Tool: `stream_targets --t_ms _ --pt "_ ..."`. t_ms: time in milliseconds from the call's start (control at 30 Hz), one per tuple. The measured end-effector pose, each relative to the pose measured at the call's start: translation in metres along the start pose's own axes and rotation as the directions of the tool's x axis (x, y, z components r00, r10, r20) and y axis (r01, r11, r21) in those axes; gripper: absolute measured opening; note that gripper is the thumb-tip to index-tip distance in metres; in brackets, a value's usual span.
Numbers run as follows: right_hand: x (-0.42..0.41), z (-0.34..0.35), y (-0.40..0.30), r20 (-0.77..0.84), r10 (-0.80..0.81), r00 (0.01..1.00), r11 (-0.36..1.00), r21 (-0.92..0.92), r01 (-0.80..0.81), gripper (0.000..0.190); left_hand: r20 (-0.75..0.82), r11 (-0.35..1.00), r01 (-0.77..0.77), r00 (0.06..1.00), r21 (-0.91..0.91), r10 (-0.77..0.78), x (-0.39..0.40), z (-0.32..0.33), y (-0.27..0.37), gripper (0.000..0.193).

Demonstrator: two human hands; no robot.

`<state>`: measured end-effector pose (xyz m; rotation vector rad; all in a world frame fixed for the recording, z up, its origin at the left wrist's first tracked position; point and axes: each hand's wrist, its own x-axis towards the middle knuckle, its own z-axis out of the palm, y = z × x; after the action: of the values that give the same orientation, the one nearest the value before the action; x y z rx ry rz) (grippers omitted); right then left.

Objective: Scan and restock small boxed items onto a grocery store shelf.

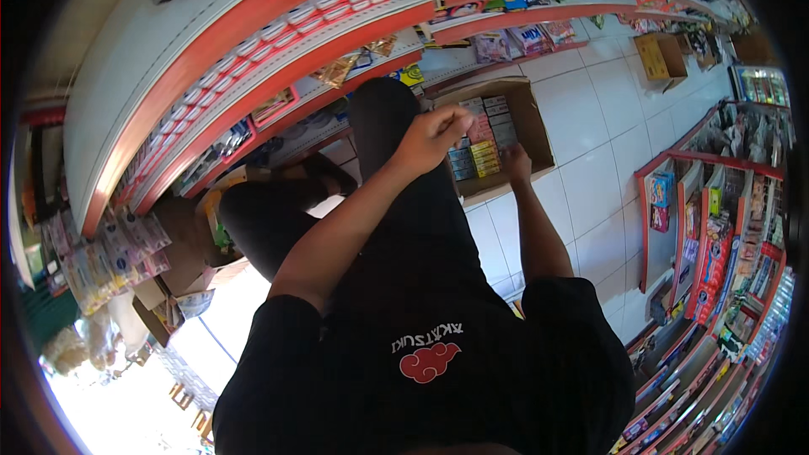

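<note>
An open cardboard box [539, 133] stands on the tiled floor beside my bent knee. Inside it are stacked small cartons: yellow ones [485, 159], pink ones [480, 129], blue ones [462, 164] and grey-white ones [502, 126]. My left hand [436, 137] hangs over the box's left side, fingers bent and thumb near the index finger. Blurred, my right hand [517, 164] is over the near right part of the box, beside the grey-white cartons. Whether either hand holds a carton is unclear.
Red-edged shelves [253, 98] curve along the left and far side, with rows of red-and-white packs [275, 31]. Detergent packets [531, 39] lie on the low shelf. Another cardboard box [657, 62] sits farther off. A stocked display rack [701, 234] stands at right.
</note>
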<state>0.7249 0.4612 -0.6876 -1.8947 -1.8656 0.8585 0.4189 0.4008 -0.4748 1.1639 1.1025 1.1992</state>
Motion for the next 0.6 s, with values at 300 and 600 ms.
stream_targets --t_ms 300,600 --pt "0.029 0.068 0.018 0.353 0.37 0.859 0.894 -0.387 -0.226 0.054 -0.022 0.575 0.536 0.719 -0.619 -0.694 0.072 0.025 -0.088 0.037" --pt "0.05 0.138 -0.004 0.258 0.409 0.875 0.804 -0.556 -0.211 0.097 -0.079 0.523 0.514 0.658 -0.68 -0.749 0.079 0.011 -0.095 0.037"
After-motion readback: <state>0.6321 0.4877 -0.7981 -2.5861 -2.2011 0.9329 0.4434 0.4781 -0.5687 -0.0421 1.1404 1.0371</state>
